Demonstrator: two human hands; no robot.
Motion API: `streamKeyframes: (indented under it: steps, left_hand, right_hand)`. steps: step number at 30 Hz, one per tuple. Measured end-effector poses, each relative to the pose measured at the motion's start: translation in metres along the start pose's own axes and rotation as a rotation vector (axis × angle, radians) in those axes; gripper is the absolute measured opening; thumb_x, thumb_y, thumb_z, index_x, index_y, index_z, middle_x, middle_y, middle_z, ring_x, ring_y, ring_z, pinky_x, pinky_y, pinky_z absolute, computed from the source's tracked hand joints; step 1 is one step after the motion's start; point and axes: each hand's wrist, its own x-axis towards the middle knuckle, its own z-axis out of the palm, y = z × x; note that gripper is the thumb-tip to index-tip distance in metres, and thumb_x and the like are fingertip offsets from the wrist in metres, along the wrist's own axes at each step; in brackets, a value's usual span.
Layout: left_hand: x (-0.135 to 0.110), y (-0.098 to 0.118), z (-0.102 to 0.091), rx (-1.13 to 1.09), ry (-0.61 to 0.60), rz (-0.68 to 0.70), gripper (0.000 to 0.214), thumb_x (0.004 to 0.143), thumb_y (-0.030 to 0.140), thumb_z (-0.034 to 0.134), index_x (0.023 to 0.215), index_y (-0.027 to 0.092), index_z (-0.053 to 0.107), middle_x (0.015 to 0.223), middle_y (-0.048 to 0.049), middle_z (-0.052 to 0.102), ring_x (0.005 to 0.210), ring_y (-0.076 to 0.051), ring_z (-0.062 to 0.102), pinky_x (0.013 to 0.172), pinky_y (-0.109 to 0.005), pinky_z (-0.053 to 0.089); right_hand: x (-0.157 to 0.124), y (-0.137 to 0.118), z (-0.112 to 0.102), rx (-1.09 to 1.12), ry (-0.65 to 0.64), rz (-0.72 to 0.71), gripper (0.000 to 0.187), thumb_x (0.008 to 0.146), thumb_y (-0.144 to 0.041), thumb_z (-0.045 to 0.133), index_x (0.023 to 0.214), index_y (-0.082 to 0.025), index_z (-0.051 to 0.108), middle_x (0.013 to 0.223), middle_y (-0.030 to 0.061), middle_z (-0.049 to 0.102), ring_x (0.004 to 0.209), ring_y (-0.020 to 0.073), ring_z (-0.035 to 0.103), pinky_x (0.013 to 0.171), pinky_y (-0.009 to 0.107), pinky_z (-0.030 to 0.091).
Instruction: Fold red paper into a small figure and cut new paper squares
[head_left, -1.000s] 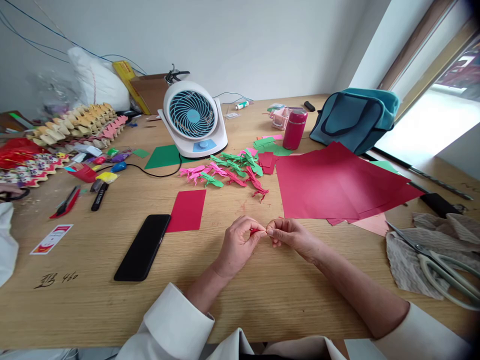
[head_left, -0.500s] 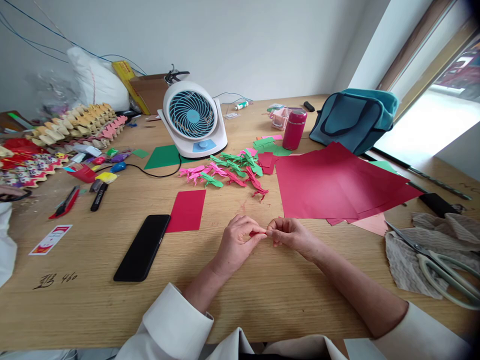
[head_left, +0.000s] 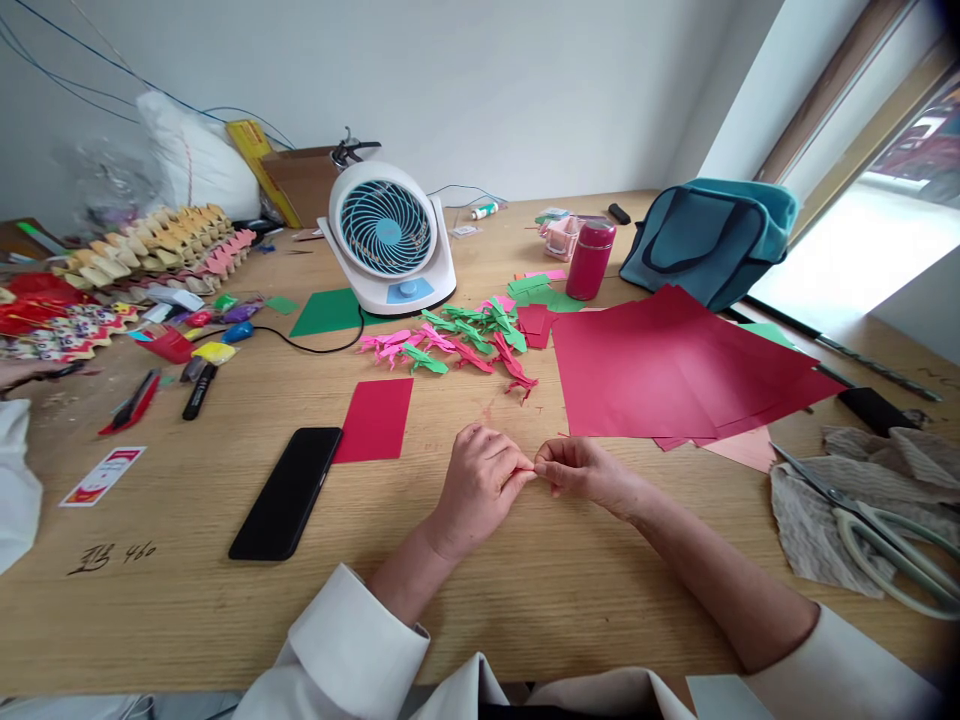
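Note:
My left hand (head_left: pixel 480 480) and my right hand (head_left: pixel 581 470) meet fingertip to fingertip low over the wooden table (head_left: pixel 225 600), both pinched on a small folded red paper piece that the fingers now hide almost wholly. A small red paper rectangle (head_left: pixel 373 420) lies just left of my left hand. Behind the hands sits a scatter of folded pink, green and red paper shapes (head_left: pixel 457 345). Large red paper sheets (head_left: pixel 675 365) spread out to the right.
A black phone (head_left: pixel 286 492) lies at left. A white desk fan (head_left: pixel 388 240), a red bottle (head_left: pixel 589 260) and a teal bag (head_left: pixel 709 240) stand behind. Scissors (head_left: pixel 877 530) rest on a cloth at right. Markers, craft pieces and another person's sleeve (head_left: pixel 15 485) are at left.
My left hand has rolled its knuckles up over the red piece, so less of the paper shows. Both hands stay in the same spot.

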Motion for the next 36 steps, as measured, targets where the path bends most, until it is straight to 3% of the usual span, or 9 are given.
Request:
streamKeyframes:
  steps: [12,17,21,24,36]
  left_hand:
    - [-0.0031,0.0027,0.0023,0.075,-0.042,-0.020,0.010,0.089,0.020,0.056,0.080,0.021,0.057,0.080,-0.0020,0.065,0.086,-0.020,0.056,0.105,-0.045,0.032]
    - [-0.0035,0.0011,0.0032,0.067,-0.011,-0.069,0.010,0.087,0.019,0.058,0.078,0.022,0.057,0.078,-0.0011,0.064,0.084,-0.020,0.056,0.106,-0.046,0.032]
    - [-0.0030,0.0000,0.0030,0.022,0.013,-0.107,0.010,0.087,0.020,0.062,0.078,0.022,0.058,0.079,-0.0001,0.065,0.084,-0.020,0.056,0.104,-0.045,0.034]
    - [-0.0025,0.0001,0.0022,0.005,0.012,-0.105,0.011,0.086,0.020,0.065,0.077,0.022,0.058,0.079,0.0000,0.066,0.084,-0.020,0.056,0.104,-0.044,0.035]
    - [-0.0039,0.0003,0.0037,-0.001,-0.005,-0.111,0.012,0.087,0.024,0.064,0.077,0.022,0.059,0.077,0.0007,0.067,0.083,-0.019,0.058,0.106,-0.047,0.032]
  right_hand:
    - [0.0004,-0.0039,-0.0001,0.066,0.021,-0.015,0.046,0.071,-0.061,0.071,0.074,-0.016,0.059,0.063,-0.0028,0.052,0.056,0.0099,0.048,0.052,0.023,0.038]
    - [-0.0006,-0.0011,-0.0025,-0.018,0.084,-0.230,0.036,0.084,-0.053,0.063,0.085,-0.018,0.060,0.070,-0.0008,0.055,0.065,0.0123,0.050,0.060,0.025,0.042]
    - [-0.0047,-0.0013,0.0004,-0.260,0.129,-0.451,0.016,0.092,-0.034,0.057,0.090,-0.019,0.062,0.084,0.0036,0.061,0.076,0.0154,0.056,0.071,0.028,0.046]
    - [-0.0074,-0.0034,0.0035,-0.418,0.163,-0.578,0.011,0.094,-0.023,0.052,0.090,-0.019,0.062,0.084,0.0042,0.060,0.074,0.0151,0.056,0.070,0.029,0.046]
    - [-0.0064,0.0009,-0.0031,-0.681,0.107,-0.689,0.011,0.099,-0.022,0.045,0.097,-0.021,0.056,0.092,0.0078,0.060,0.084,0.0186,0.057,0.075,0.031,0.047]
